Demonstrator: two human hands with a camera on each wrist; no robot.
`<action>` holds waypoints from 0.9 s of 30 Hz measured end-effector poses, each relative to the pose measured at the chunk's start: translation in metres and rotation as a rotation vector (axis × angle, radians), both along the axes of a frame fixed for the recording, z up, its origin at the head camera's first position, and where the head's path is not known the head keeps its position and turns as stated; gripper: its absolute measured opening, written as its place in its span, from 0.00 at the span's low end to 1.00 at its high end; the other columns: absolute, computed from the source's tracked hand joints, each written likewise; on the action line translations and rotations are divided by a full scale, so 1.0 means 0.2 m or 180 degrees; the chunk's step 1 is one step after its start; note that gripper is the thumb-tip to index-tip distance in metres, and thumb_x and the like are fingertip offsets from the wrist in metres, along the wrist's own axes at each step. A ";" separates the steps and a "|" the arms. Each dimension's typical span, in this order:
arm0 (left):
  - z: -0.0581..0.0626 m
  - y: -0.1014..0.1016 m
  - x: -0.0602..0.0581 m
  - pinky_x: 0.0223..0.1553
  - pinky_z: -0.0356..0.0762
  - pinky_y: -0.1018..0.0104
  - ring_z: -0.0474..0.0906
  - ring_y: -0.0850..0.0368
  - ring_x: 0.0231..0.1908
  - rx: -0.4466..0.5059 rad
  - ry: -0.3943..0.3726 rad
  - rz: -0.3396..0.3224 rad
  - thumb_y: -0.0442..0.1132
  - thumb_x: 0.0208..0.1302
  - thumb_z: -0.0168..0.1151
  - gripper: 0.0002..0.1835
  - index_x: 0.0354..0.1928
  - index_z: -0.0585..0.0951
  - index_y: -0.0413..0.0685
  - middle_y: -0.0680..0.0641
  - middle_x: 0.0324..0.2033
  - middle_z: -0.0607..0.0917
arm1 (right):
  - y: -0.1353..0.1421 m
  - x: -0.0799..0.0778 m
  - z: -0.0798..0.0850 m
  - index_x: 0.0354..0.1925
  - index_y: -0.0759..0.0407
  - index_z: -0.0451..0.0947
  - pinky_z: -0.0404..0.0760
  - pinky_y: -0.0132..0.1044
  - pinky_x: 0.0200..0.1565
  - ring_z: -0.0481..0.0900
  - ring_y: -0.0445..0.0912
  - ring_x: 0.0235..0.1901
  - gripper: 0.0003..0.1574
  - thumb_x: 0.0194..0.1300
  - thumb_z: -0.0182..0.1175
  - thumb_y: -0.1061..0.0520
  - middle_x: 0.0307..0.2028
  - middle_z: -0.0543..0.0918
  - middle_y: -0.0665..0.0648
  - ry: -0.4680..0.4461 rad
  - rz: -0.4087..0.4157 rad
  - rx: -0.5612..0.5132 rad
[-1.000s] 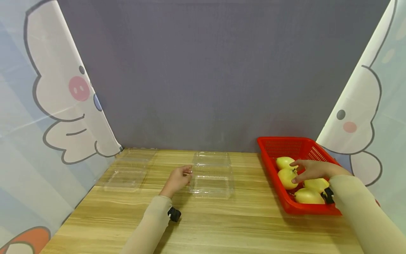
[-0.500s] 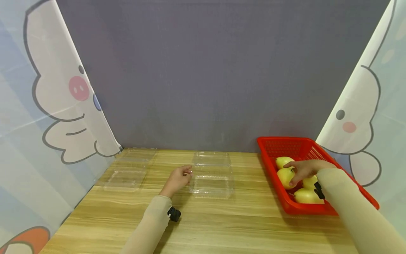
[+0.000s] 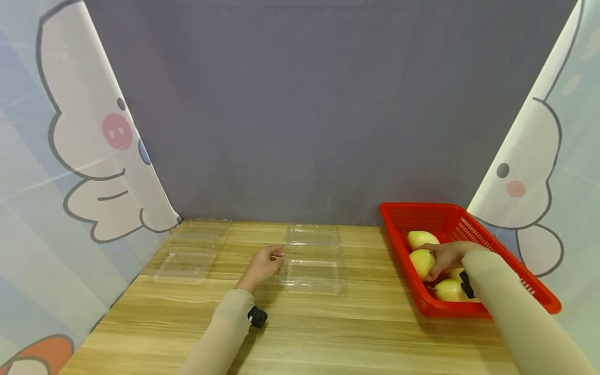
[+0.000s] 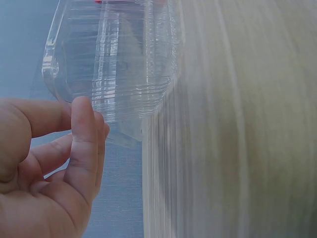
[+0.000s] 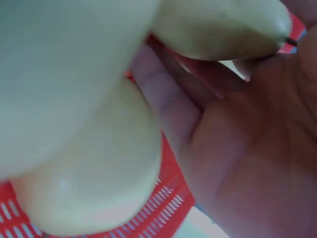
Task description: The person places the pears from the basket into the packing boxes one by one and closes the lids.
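My left hand point(image 3: 262, 266) is at the left edge of an open clear plastic clamshell box point(image 3: 313, 273), and its thumb and fingertips pinch the box's rim in the left wrist view. Inside a red plastic basket point(image 3: 412, 289), my right hand point(image 3: 447, 256) has its thumb and fingers round a yellow pear point(image 3: 422, 263). That pear point(image 5: 233, 29) shows its stem in the right wrist view, with the fingers passing behind it. Around the hand lie other pears, one at the back point(image 3: 422, 239) and one in front point(image 3: 451, 290); the hand partly covers more.
A second open clear clamshell box point(image 3: 185, 260) stands on the left of the wooden table point(image 3: 300, 333). Behind the table rises a grey cloth wall point(image 3: 300, 114), with printed curtains point(image 3: 89, 156) at both sides.
My right hand has come lower and to the left in the basket, its fingers closing round the pear. The left hand and both boxes have stayed in place.
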State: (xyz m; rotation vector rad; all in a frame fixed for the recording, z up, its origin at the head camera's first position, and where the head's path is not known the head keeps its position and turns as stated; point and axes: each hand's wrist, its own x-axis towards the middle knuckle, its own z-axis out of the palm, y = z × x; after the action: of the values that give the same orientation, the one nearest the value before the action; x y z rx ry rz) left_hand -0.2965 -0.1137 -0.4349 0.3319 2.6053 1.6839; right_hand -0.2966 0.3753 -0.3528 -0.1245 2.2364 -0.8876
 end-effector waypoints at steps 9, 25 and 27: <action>0.00 0.00 0.00 0.34 0.85 0.62 0.82 0.46 0.37 0.0011 0.0012 0.0004 0.29 0.71 0.58 0.25 0.68 0.70 0.30 0.33 0.52 0.80 | -0.01 -0.02 -0.05 0.71 0.64 0.47 0.80 0.42 0.50 0.76 0.53 0.44 0.58 0.55 0.74 0.64 0.48 0.71 0.64 0.0031 -0.0061 -0.0100; -0.01 0.00 -0.01 0.32 0.85 0.63 0.82 0.47 0.34 0.0010 0.0016 0.0020 0.29 0.71 0.59 0.25 0.67 0.71 0.29 0.34 0.51 0.81 | 0.01 -0.03 -0.04 0.68 0.64 0.54 0.79 0.45 0.53 0.75 0.54 0.46 0.49 0.57 0.72 0.63 0.46 0.73 0.62 0.0046 -0.0040 -0.0024; -0.01 0.00 -0.01 0.33 0.85 0.63 0.82 0.46 0.34 0.0024 0.0005 0.0018 0.28 0.71 0.59 0.25 0.67 0.71 0.29 0.34 0.51 0.81 | 0.01 -0.03 -0.03 0.68 0.64 0.53 0.78 0.46 0.54 0.75 0.54 0.46 0.51 0.56 0.73 0.62 0.46 0.73 0.62 0.0066 -0.0060 0.0034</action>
State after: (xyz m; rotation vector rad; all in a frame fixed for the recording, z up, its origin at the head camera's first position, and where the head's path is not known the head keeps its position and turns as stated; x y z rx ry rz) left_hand -0.2982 -0.1134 -0.4365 0.3264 2.6042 1.6962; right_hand -0.3024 0.3764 -0.3590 -0.1082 2.2648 -0.8883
